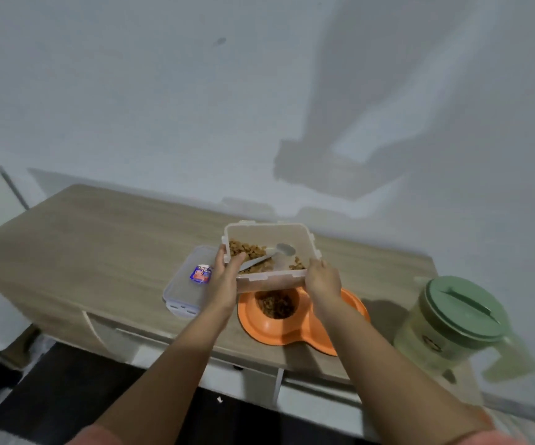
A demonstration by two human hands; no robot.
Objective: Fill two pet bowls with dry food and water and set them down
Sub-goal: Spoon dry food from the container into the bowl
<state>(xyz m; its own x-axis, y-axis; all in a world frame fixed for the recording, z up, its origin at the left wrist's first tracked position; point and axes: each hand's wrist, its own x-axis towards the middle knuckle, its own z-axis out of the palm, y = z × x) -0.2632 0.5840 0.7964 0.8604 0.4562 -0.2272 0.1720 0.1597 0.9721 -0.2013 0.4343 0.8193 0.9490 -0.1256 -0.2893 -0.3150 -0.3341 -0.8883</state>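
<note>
Orange double bowl [291, 329], brown kibble [275, 305], green-lidded pitcher [452, 322], wood-grain tabletop [99, 239]

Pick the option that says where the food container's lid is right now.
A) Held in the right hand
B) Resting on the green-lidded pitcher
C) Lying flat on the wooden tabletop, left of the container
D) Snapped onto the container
C: the clear lid lies flat on the tabletop left of the open container, which the left hand and right hand both grip.
</note>
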